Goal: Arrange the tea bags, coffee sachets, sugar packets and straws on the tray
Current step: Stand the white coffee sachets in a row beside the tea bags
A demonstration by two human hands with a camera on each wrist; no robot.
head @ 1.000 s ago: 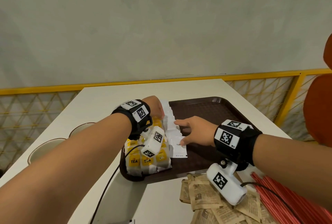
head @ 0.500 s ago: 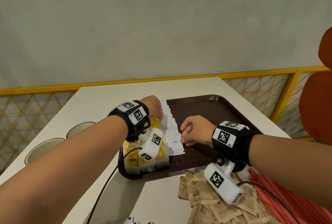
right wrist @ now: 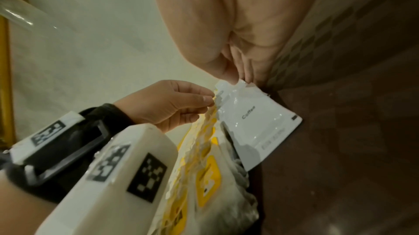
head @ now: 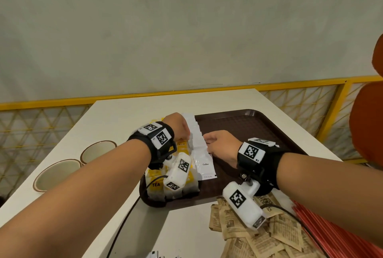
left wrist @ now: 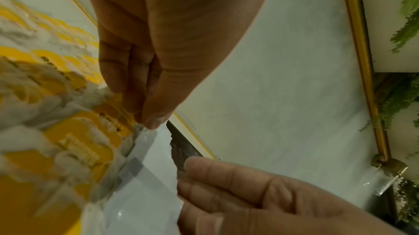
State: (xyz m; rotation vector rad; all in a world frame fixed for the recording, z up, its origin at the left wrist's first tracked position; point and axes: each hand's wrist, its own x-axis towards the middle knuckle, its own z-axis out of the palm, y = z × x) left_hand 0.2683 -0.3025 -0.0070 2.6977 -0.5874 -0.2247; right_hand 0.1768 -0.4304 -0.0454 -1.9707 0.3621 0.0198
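A brown tray (head: 259, 129) lies on the white table. Yellow-labelled tea bags (head: 155, 185) are stacked along its left side. Beside them runs an overlapping row of white coffee sachets, the nearest one (head: 205, 164) marked "Coffee". My left hand (head: 184, 136) pinches the row's left edge between thumb and fingertips (left wrist: 154, 122). My right hand (head: 208, 141) pinches the far edge of the nearest sachet (right wrist: 256, 118), its fingertips (right wrist: 229, 75) closed on it. Brown sugar packets (head: 259, 241) and red straws (head: 342, 243) lie off the tray, near right.
Two empty bowls (head: 58, 175) (head: 97, 151) stand on the table to the left. The right half of the tray is bare. An orange chair back (head: 369, 123) rises at the right edge, and a yellow railing (head: 331, 112) runs behind the table.
My right hand's fingers lay straight on the sachets a second ago; they have curled and now pinch the nearest sachet's edge. The left hand has stayed at the row's left edge.
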